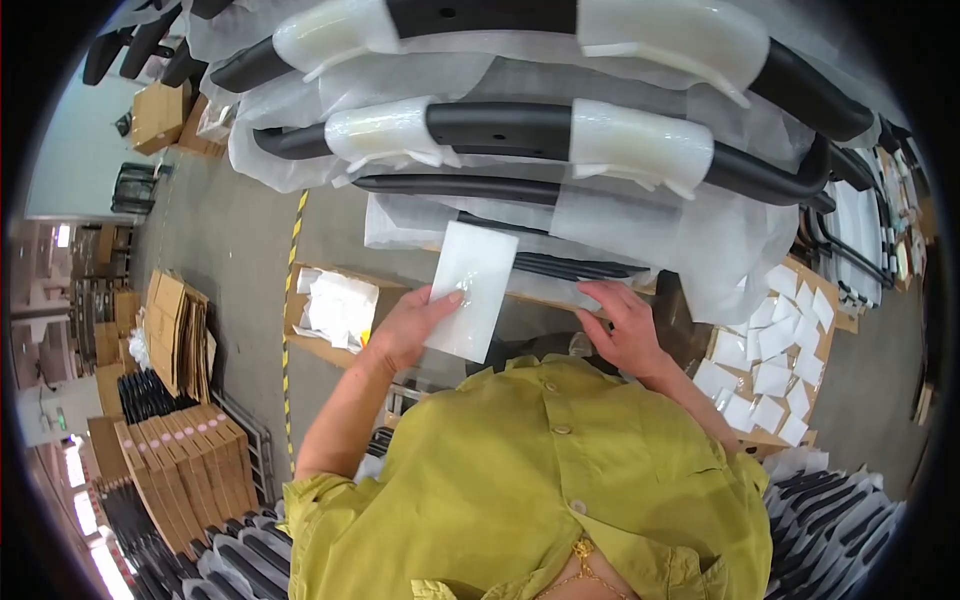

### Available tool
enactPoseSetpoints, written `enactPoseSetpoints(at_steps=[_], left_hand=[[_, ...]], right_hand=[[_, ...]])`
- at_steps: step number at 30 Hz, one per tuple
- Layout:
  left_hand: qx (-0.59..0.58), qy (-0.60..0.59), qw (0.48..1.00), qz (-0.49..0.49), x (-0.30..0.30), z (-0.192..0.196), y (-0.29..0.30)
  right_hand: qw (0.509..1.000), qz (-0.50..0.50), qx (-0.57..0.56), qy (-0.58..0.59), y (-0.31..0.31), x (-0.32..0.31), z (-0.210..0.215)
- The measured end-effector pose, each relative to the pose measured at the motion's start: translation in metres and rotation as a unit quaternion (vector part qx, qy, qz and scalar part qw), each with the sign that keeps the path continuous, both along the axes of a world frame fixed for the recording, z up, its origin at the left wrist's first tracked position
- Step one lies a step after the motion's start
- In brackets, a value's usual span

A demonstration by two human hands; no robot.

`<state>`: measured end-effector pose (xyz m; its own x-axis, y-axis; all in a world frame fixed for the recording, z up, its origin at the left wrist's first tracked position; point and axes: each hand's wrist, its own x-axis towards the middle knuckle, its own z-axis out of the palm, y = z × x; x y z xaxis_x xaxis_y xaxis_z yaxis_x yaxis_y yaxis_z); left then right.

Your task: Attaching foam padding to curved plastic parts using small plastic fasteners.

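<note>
My left hand (405, 328) grips a flat white rectangular foam sheet (472, 285) by its left edge, the thumb lying on its face. My right hand (625, 325) is apart from the sheet, fingers spread and holding nothing that I can see. Ahead of both hands are black tubular bars (500, 130) with white foam wraps (642, 143) around parts of them and thin cloudy film (640, 220) between them. The lower black bars (575, 266) lie just beyond my right hand.
Many white sheets lie scattered on a cardboard surface (738, 400) at the right. An open carton (300, 318) with white pieces stands at the left, near a yellow-black floor stripe (290, 260). Folded cartons (185, 465) and more wrapped black bars (830, 530) are close behind.
</note>
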<state>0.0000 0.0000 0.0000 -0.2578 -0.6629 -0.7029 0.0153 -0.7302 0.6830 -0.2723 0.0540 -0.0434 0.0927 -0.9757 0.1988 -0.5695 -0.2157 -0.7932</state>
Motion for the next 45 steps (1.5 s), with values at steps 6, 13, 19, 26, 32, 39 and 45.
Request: enactPoseSetpoints(at_steps=[6,13,19,26,32,39,45], left_hand=[[-0.167,-0.061,0.953,-0.247,0.045,0.011,-0.033],[-0.392,-0.184,0.851,-0.298,0.075,-0.034,-0.019],[-0.276,0.068,0.947,-0.147,0.116,-0.05,-0.013],[-0.04,0.169,0.985,0.009,0.132,0.009,-0.031],[-0.08,0.18,0.979,-0.043,0.087,0.057,-0.028],[-0.154,0.173,0.967,-0.106,0.009,0.078,-0.028],[-0.25,0.185,0.939,-0.145,-0.042,0.08,-0.019]], right_hand=[[0.992,-0.06,-0.096,-0.052,-0.018,0.074,0.04],[0.96,-0.098,0.127,-0.228,-0.005,0.128,0.014],[0.941,-0.04,0.209,-0.262,-0.036,0.153,0.02],[0.948,-0.016,0.138,-0.285,-0.04,0.154,0.025],[0.976,-0.043,-0.087,-0.194,-0.021,0.128,0.056],[0.891,-0.044,0.083,-0.443,0.012,0.084,0.063],[0.948,-0.041,0.018,-0.315,0.037,0.079,0.066]])
